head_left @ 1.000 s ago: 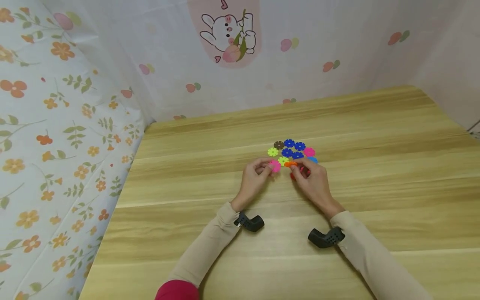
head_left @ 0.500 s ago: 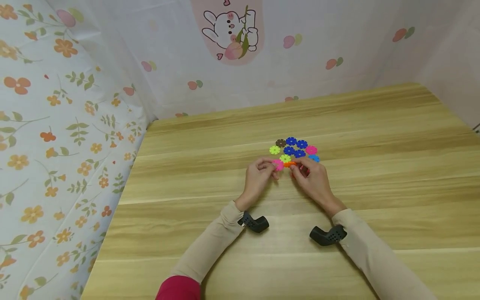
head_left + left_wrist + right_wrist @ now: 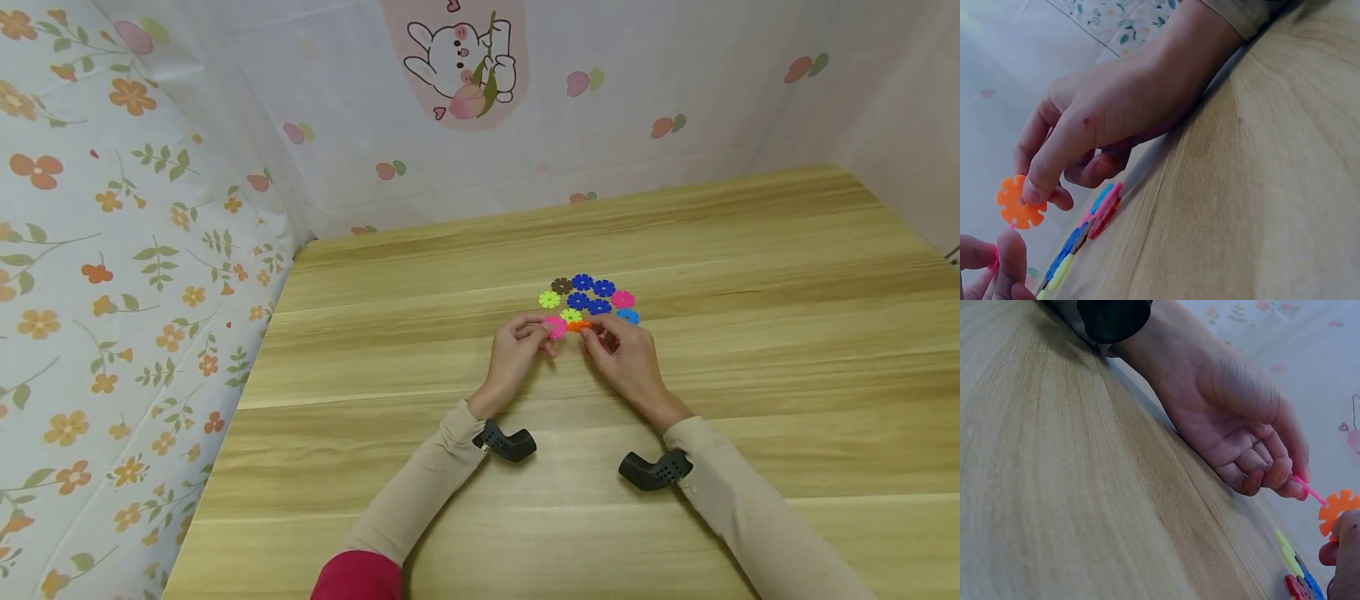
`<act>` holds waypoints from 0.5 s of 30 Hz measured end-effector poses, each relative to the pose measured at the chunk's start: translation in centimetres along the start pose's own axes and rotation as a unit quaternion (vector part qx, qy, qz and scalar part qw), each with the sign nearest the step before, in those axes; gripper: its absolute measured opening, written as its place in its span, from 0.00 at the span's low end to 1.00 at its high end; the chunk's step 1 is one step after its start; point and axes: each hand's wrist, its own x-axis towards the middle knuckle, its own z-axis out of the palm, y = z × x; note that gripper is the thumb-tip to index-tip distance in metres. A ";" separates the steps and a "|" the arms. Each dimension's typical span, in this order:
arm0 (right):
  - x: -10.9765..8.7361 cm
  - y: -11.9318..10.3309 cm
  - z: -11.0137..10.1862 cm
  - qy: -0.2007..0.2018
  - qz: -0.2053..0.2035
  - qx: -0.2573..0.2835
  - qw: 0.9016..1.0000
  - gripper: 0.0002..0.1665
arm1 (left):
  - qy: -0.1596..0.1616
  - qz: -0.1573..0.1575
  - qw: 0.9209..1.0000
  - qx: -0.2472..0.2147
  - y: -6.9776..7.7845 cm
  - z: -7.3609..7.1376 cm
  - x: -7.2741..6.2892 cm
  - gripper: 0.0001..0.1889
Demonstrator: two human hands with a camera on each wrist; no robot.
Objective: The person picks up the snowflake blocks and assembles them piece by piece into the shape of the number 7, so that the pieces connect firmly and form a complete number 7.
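Note:
My left hand [image 3: 514, 357] pinches a pink notched plastic disc [image 3: 557, 326], a snowflake-type building piece, between thumb and fingers. An orange notched disc [image 3: 578, 327] is pinched by my right hand [image 3: 627, 360]. The two discs meet edge to edge in front of me. Seen from the left wrist, the orange disc [image 3: 1020, 201] stands broadside while the pink one appears edge-on below it. The right wrist view shows the pink disc [image 3: 1310, 490] as a thin line, its edge at the orange disc's notched rim.
Just beyond my hands, several loose discs lie on the wooden table [image 3: 420, 333]: blue [image 3: 577, 301], brown [image 3: 562, 286], yellow-green [image 3: 550, 299], pink [image 3: 622, 299] and light blue [image 3: 628, 317]. Red pieces [image 3: 1295, 587] lie near my right hand. A patterned cloth [image 3: 337, 100] hangs behind.
The pink and orange discs have come together from a small gap, my left hand shifting slightly right. Both hands keep their pinch, and the orange disc has tilted slightly.

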 end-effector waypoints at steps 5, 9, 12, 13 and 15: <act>0.0 0.0 0.0 0.006 0.004 0.000 1.000 0.05 | -0.005 -0.008 1.000 0.004 0.0 0.0 0.0 0.10; -0.1 0.0 0.0 0.007 0.001 0.003 1.000 0.05 | -0.007 -0.017 1.000 0.009 0.0 0.0 0.1 0.10; -0.1 0.1 0.0 0.007 -0.003 0.005 1.000 0.05 | -0.012 -0.021 1.000 0.012 0.0 -0.1 0.0 0.11; -0.1 0.1 0.0 0.006 -0.004 0.005 1.000 0.05 | -0.013 -0.020 1.000 0.013 0.0 -0.1 0.0 0.11; 0.0 0.0 0.0 0.003 -0.007 0.005 1.000 0.05 | -0.015 -0.020 1.000 0.016 0.1 -0.1 0.0 0.10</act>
